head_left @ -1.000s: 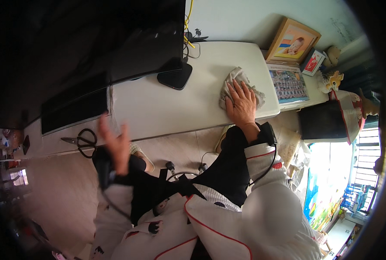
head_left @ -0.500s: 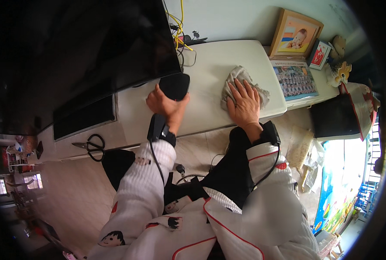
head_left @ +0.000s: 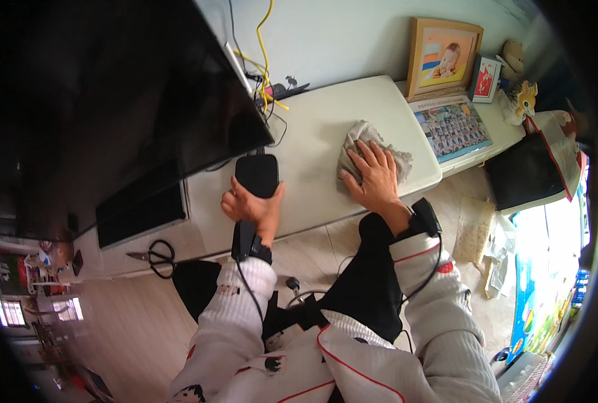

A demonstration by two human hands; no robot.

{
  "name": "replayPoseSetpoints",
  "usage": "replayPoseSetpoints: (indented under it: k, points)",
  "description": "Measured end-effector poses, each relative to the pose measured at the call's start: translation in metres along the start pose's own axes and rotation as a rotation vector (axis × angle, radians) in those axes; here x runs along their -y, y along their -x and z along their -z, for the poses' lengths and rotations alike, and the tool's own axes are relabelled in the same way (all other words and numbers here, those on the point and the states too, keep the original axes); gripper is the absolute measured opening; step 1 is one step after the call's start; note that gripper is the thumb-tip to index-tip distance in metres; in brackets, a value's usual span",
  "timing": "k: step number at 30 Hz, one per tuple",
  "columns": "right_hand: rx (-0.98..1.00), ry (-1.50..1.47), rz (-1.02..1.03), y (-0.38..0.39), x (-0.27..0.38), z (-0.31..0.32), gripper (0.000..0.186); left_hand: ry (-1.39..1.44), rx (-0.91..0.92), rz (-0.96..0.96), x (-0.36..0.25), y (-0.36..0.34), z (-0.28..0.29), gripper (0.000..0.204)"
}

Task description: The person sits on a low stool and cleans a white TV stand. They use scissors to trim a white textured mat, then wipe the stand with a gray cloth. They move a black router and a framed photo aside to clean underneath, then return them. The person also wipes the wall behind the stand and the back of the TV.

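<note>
My left hand [head_left: 255, 209] grips the near end of a flat black box [head_left: 257, 174] with rounded corners, thumb and fingers on its two sides. The box is at the white cabinet top [head_left: 306, 181], just beside the lower corner of a large black television [head_left: 144, 101]. A crumpled grey cloth [head_left: 350, 144] lies farther right on the same surface. Flat on this cloth rests my right hand [head_left: 379, 183], fingers spread and pressing down from above; part of the cloth is hidden under the palm.
Black-handled scissors [head_left: 160, 258] lie near the cabinet's front edge at left. Yellow and black cables [head_left: 265, 77] hang behind the television. Right of the cabinet top stand a wooden photo frame [head_left: 442, 60], a smaller frame [head_left: 485, 78], a group photo [head_left: 452, 127] and a deer figure [head_left: 522, 101].
The view has shifted and tilted slightly. My left hand has drawn the black box nearer to me and turned it straighter. My right hand stays on the cloth.
</note>
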State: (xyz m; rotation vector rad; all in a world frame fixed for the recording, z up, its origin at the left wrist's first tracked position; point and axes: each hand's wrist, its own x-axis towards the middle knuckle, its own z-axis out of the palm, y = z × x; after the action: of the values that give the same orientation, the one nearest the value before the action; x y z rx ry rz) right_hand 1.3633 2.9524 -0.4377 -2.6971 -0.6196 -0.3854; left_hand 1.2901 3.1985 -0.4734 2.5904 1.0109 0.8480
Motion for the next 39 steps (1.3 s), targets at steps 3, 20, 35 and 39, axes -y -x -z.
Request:
replayPoseSetpoints:
  k: [3, 20, 35, 39]
  points:
    - [-0.091, -0.095, 0.014, -0.019, 0.008, 0.007, 0.048, 0.005, 0.009, -0.066, 0.008, 0.000, -0.001, 0.108]
    - [0.162, -1.153, 0.082, -0.221, 0.091, -0.135, 0.032, 0.071, 0.174, -0.198, 0.001, -0.004, 0.006, 0.110]
    - [0.257, -1.152, 0.397, -0.237, 0.100, -0.147, 0.043, 0.111, 0.322, -0.194, 0.001, -0.003, 0.014, 0.105]
    - [0.195, -0.959, 0.450, -0.235, 0.107, -0.141, 0.041, 0.069, 0.353, -0.165, -0.004, -0.005, 0.017, 0.106]
